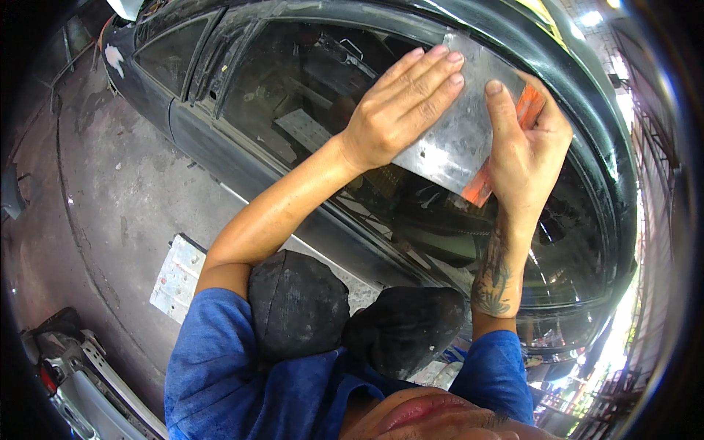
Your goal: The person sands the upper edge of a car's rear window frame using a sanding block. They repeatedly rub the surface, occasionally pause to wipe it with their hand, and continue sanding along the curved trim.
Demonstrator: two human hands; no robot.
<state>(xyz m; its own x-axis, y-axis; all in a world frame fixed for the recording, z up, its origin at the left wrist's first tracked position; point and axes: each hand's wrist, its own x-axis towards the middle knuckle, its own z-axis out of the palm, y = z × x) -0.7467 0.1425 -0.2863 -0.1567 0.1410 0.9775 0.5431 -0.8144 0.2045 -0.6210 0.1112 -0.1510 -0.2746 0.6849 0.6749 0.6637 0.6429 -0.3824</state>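
A flat grey metal plate (pixel 456 128) with a scuffed surface and an orange strip (pixel 478 188) along its right side is tilted over the side windows of a dark car (pixel 192 150). My right hand (pixel 526 158) grips the plate's right edge, thumb on the upper face and fingers around behind, partly hidden. My left hand (pixel 403 106) has its fingers stretched out together, their tips resting on the plate's left part. The plate's top corner reaches the roof edge above the window; whether it touches there I cannot tell.
My bent knees in dark trousers (pixel 299 304) are close to the car's side. A pale, stained board (pixel 180 277) lies on the grey concrete floor (pixel 132 198). Loose car parts (pixel 92 389) lie at the lower left. A thin dark line crosses the floor.
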